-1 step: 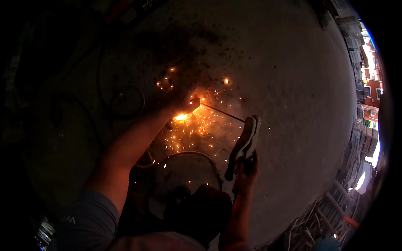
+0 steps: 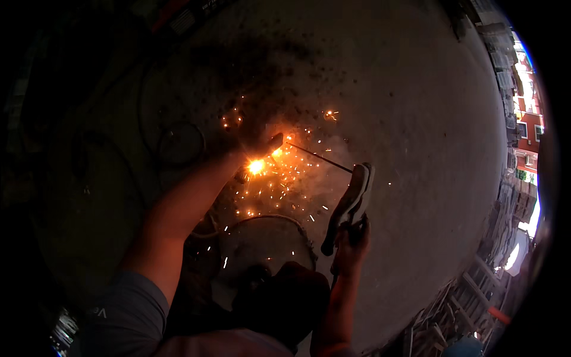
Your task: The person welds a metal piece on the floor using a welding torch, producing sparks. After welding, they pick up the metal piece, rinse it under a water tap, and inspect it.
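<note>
Sparks (image 2: 257, 166) burst where your welding rod (image 2: 318, 157) meets the dark workpiece at mid-floor, just beside your left hand (image 2: 262, 150), which reaches in to steady it, though its grip is lost in glare. Your right hand (image 2: 351, 241) is clenched on the electrode holder (image 2: 350, 205), keeping you back from the arc. A red-edged label (image 2: 187, 21) lies far left on the concrete floor (image 2: 416, 119).

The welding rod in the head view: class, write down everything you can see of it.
The welding rod is a thin, straight, dark metal stick. It slopes from the clamp-like holder gripped in the right hand, up and left to the glowing arc, where its tip vanishes in glare beside the left hand. Orange sparks and smoke surround it above the concrete floor.
</note>
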Action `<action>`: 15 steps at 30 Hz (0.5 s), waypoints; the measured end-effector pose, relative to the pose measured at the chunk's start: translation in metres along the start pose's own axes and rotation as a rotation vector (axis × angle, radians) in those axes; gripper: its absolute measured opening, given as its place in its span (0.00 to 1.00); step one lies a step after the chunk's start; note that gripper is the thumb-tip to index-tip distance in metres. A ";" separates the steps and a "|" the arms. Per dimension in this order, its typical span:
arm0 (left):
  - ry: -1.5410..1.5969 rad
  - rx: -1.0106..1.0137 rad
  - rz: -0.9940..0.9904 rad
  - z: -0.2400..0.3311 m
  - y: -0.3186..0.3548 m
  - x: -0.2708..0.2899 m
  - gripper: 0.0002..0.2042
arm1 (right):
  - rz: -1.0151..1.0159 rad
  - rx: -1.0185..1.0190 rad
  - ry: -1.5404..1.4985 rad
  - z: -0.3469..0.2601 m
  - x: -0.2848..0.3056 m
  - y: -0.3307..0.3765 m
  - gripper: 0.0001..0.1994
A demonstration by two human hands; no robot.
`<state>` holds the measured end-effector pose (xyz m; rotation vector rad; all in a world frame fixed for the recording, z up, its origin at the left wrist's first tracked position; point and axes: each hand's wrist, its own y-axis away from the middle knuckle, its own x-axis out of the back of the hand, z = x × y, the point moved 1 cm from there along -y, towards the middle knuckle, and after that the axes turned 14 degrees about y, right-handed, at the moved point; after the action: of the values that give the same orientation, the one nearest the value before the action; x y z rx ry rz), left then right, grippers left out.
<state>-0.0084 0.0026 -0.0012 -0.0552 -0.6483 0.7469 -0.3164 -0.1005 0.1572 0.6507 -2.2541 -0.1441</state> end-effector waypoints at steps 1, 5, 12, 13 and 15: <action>-0.050 -0.046 0.015 -0.003 -0.008 0.006 0.32 | 0.020 0.003 0.022 -0.003 0.001 -0.002 0.30; 0.093 0.024 0.200 -0.024 -0.019 0.011 0.21 | 0.100 0.025 -0.033 -0.007 -0.005 -0.005 0.31; 0.115 0.058 0.150 -0.012 -0.018 0.020 0.11 | 0.062 0.100 0.118 -0.002 -0.006 -0.003 0.30; 0.077 0.060 0.147 -0.013 -0.017 0.020 0.11 | 0.056 0.115 0.124 -0.003 -0.007 -0.002 0.30; 0.003 0.062 0.139 -0.011 -0.017 0.021 0.09 | 0.039 0.107 0.175 -0.008 -0.008 -0.002 0.30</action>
<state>0.0203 0.0052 0.0053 -0.0448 -0.6221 0.9004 -0.3057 -0.0973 0.1567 0.6499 -2.1146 0.0516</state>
